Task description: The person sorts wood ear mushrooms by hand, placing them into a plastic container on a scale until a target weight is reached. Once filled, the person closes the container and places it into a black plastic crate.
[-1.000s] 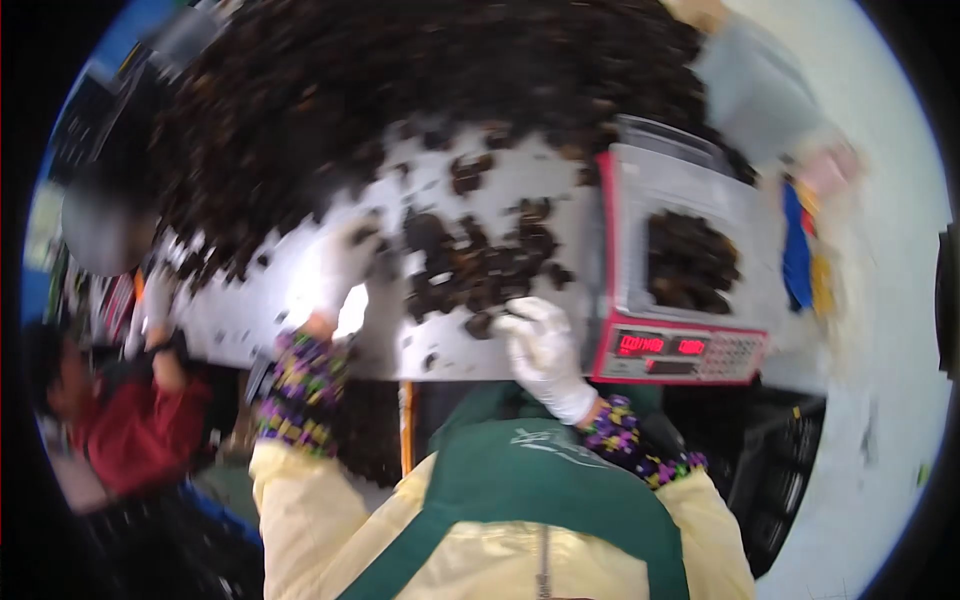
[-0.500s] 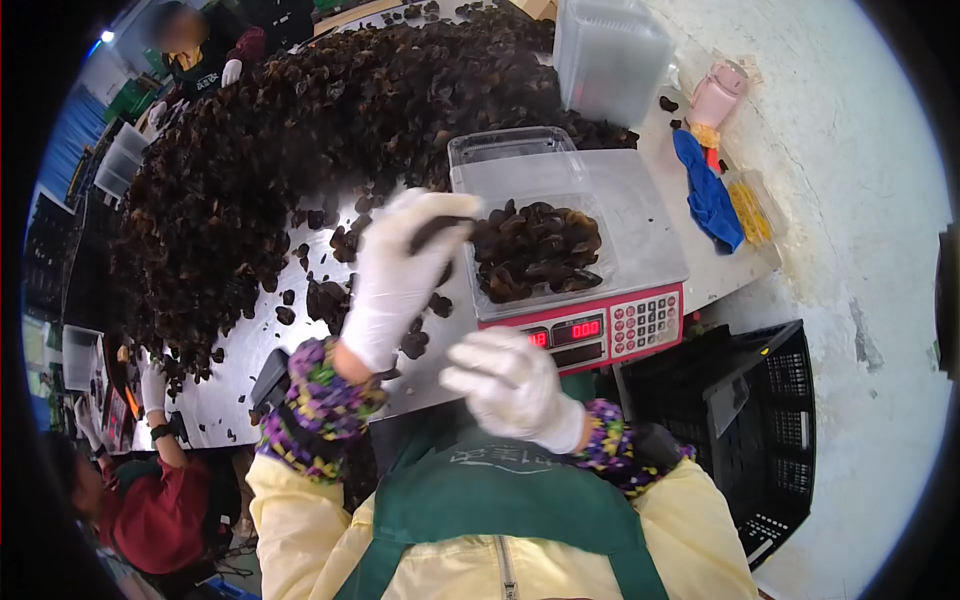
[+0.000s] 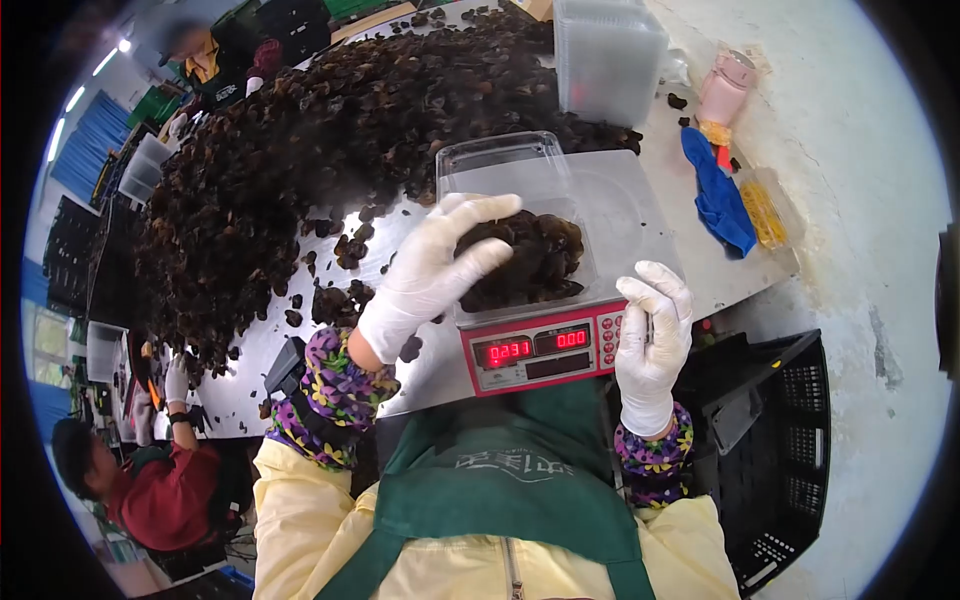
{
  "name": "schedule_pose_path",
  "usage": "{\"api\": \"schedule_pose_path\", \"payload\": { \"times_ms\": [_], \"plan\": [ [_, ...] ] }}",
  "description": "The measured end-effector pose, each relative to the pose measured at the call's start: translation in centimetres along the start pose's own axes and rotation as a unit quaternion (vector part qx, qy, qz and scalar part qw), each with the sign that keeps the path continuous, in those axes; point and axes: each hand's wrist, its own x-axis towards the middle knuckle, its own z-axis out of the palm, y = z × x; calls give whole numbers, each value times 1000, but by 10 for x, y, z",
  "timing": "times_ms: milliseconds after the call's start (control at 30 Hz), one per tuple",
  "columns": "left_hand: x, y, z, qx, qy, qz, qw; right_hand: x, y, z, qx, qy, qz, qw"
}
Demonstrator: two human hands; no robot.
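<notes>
A clear plastic clamshell box (image 3: 590, 270) sits on the red-framed digital scale (image 3: 530, 378), its lid (image 3: 500, 150) folded back towards the far side. Dark, glossy wood ear mushrooms (image 3: 545, 255) are heaped in the box. My left hand (image 3: 435, 262), in a white glove, is over the near left part of the heap, thumb and forefinger apart; no piece shows between them. My right hand (image 3: 655, 340), also gloved, is raised in front of the scale's keypad, fingers loosely bent and apart, holding nothing. Red digits glow on the scale.
A large mound of wood ears (image 3: 330, 130) covers much of the metal table. Stacked clear boxes (image 3: 610, 60), a pink bottle (image 3: 727, 88) and a blue cloth (image 3: 718, 195) lie to the right. Black crates (image 3: 770, 430) stand below. Two people (image 3: 175, 490) (image 3: 200, 60) work at the left.
My left hand has come down to the box, and the dark piece in it no longer shows. My right hand has moved right, uncovering the display, which now reads a small weight.
</notes>
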Motion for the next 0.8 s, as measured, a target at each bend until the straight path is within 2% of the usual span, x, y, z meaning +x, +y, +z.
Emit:
{"api": "schedule_pose_path", "payload": {
  "times_ms": [100,200,233,300,333,467,533,567,633,667,733,800],
  "plan": [
    [-24,-7,-1,-220,149,-89,960,5,2,9,-3,-15,3,1000],
    [-47,-21,-2,-233,251,-159,926,11,4,16,-10,-41,2,999],
    [-52,-25,-3,-233,254,-163,924,13,5,17,-18,-54,2,998],
    [-65,-32,-1,-219,265,-236,909,14,9,19,0,-92,14,996],
    [-69,-36,2,-230,278,-205,910,15,10,19,1,-104,17,994],
    [-72,-33,1,-210,259,-222,916,13,9,20,-56,-132,37,989],
    [-70,-39,2,-118,236,-191,946,10,11,21,-62,-127,48,989],
    [-67,-39,2,-120,236,-191,945,8,12,21,-58,-129,59,988],
    [-57,-35,3,0,166,-105,980,4,13,23,-58,-130,62,988],
    [-52,-36,9,-5,160,-112,981,4,12,24,-55,-129,64,988],
    [-41,-33,12,136,133,-31,981,3,12,25,-68,-138,50,987],
    [-34,-20,21,160,112,-2,981,3,8,25,-86,-139,45,986]
  ]
}}
